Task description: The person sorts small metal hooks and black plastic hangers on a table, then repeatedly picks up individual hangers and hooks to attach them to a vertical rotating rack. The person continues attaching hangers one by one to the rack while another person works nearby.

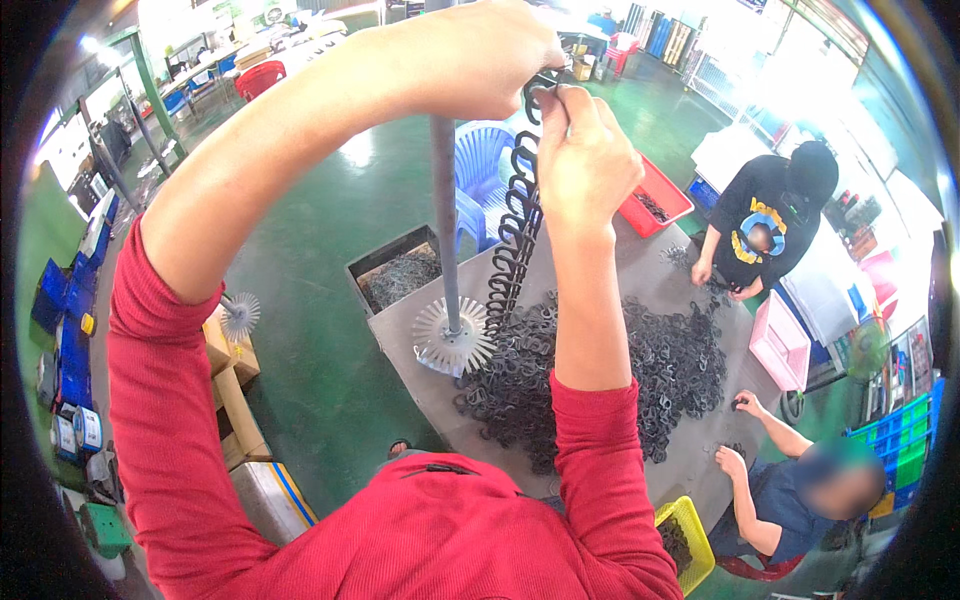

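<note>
Both hands are raised together at the top of the view, fingertips almost meeting. My left hand [500, 60] is closed in a pinch at the upper end of a strand of black curved clips [518, 210]. Just below it, my right hand [585, 150] pinches the same upper end with thumb and fingers. The strand slants down from the hands toward a large heap of loose black clips [640, 380] on the grey table [430, 390]. Beside the strand stands a grey upright pole [445, 220], passing through a slotted metal disc [455, 335] near the table's left edge.
A red tray [655, 195] and a pink basket [780, 340] line the table's far and right sides. A yellow basket [688, 545] is close to my right. Two co-workers [775, 215] handle pieces at the right. A blue chair [485, 165] and a dark bin [400, 270] stand beyond.
</note>
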Available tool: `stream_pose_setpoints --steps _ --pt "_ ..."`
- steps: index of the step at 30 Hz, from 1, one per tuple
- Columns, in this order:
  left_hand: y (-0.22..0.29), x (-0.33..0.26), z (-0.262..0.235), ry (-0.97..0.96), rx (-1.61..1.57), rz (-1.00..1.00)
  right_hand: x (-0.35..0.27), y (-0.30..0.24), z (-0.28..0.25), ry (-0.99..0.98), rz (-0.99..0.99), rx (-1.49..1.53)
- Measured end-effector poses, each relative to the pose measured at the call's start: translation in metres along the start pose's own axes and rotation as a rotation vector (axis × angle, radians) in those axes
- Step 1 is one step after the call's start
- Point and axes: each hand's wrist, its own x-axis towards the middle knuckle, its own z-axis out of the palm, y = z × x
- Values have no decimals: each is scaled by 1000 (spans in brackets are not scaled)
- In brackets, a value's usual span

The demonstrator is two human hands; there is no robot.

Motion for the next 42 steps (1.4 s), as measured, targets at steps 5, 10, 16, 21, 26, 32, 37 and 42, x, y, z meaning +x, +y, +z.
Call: stream_pose_setpoints --steps 5,10,16,21,26,32,37,42 --pt "-4 -11 3 49 -26 57 2 15 -14 -340 592 960" --pt "-22 -17 14 138 -163 140 -9 111 -64 -346 700 940" --pt "-17 -17 0 110 -210 145 -22 191 -132 -627 653 -662" --pt "4 -6 -17 -104 -142 -133 -14 91 -61 -296 459 109" --pt "2 6 10 90 -23 42 -8 15 4 -56 23 277" --pt "25 -3 -6 19 54 -76 -8 29 4 -183 549 1132" --pt "14 14 26 134 116 45 -20 149 -32 -363 612 1369" --pt "35 -5 -2 -25 217 -204 -25 213 -96 -761 668 616"
